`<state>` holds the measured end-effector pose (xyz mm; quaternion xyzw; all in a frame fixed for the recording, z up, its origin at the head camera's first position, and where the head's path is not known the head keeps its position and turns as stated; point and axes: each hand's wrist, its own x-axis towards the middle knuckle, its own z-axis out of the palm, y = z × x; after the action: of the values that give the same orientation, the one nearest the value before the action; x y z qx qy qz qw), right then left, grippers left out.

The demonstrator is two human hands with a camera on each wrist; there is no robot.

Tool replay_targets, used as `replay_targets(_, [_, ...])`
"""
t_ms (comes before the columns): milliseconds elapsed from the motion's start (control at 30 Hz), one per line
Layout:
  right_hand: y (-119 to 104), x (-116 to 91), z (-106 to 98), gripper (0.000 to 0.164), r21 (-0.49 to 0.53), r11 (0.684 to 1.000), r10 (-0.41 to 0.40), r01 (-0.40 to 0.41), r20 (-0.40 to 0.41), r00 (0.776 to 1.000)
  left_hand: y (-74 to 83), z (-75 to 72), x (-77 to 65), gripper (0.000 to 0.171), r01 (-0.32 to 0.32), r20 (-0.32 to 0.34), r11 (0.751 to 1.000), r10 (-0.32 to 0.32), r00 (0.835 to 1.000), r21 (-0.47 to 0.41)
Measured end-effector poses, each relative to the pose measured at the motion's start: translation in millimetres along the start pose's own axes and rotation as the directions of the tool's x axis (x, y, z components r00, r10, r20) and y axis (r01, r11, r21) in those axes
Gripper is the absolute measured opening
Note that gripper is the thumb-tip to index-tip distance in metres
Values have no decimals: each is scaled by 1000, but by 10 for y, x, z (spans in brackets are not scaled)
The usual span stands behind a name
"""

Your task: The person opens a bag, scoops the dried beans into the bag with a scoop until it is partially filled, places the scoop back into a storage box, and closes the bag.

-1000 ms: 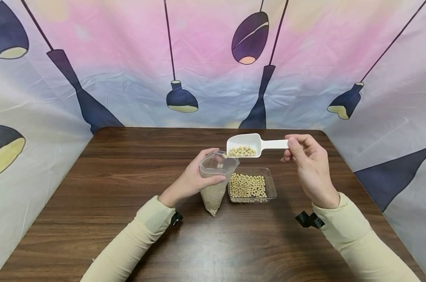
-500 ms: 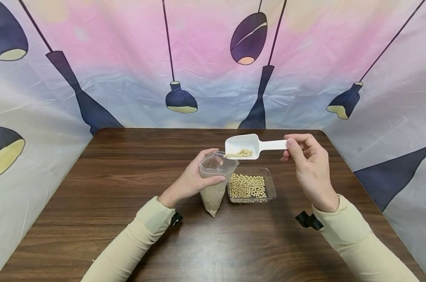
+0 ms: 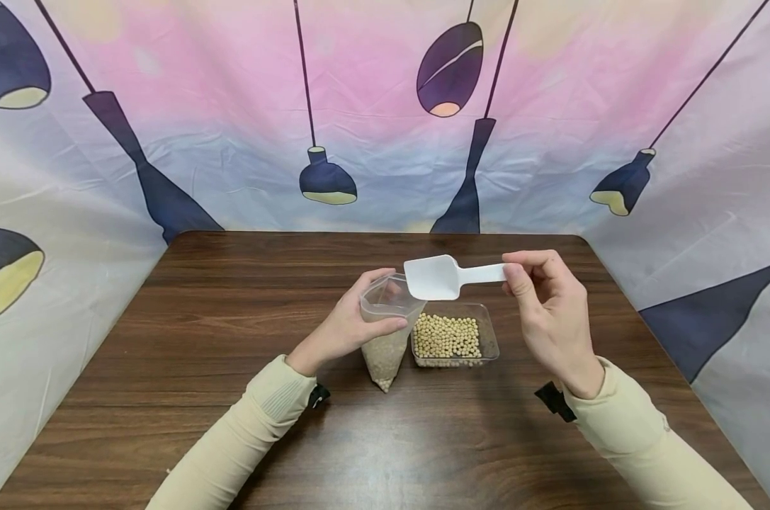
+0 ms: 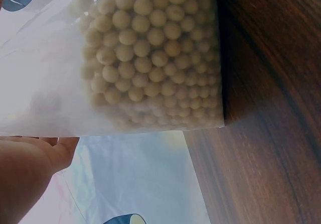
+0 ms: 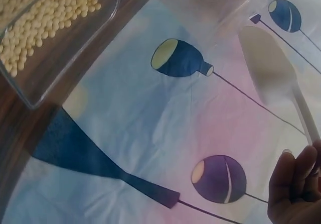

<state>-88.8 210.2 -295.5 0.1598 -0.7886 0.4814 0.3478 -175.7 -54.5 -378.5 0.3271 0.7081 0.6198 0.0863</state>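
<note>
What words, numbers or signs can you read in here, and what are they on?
There are none that can be read.
White scoop, clear bag, clear box: no writing shows.
Wall cloth: just drawn lamps, no letters.
Left black gadget, right black gadget: too small to tell.

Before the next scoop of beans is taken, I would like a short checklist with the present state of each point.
1. Left hand holds the bag: ok.
2. Its mouth is open: ok.
3. Right hand pinches the scoop: ok.
4. The tray has beans: ok.
5. Scoop free of beans: ok, none show in the head view.
6. Scoop away from the bag: not ok, its tip overlaps the mouth in the head view.
</note>
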Motion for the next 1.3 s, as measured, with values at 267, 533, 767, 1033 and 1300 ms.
replay_targets(267, [8,1,-184,14,-318,946,-83,71,-23,996,-3,7,8,72,-1,-8,1000,1,1000,31])
replay_targets(533, [260,-244,-44,5,-536,837,7,114,218,976,-15,11,13,72,-19,-11,999,19,1000,40])
replay_targets(767, [497,-399,106,7,-585,761,-106,281,315,943,-17,13,13,72,-9,-7,1000,9,1000,28])
replay_targets(1033, [626,-313,41,10,-565,820,83,93,278,957,-33,4,17,71,-17,-12,1000,17,1000,25])
replay_targets(1300, [833,-268,-141,26,-456,847,424,-274,267,865,-31,-2,11,70,-1,-20,1000,1,1000,7])
